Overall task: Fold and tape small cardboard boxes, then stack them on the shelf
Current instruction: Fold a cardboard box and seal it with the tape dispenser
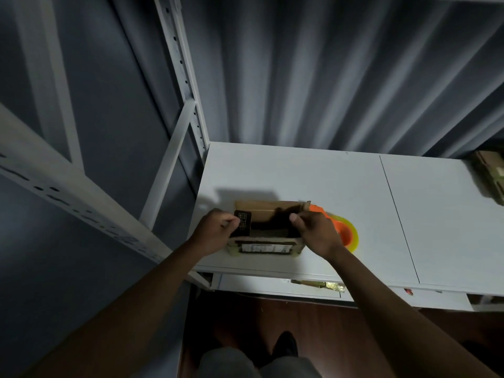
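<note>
Your left hand (215,227) pinches the cardboard box's (266,241) left flap; your right hand (313,230) grips its right flap, tape roll (347,234) just beyond.

A white shelf board (313,173) carries a small open cardboard box (266,245) near its front left edge, a tape roll (346,233) touching its right side, and more cardboard (491,175) far right.

The single head-worn wide-angle camera looks forward and steeply down, close over the white shelf (313,173).
</note>
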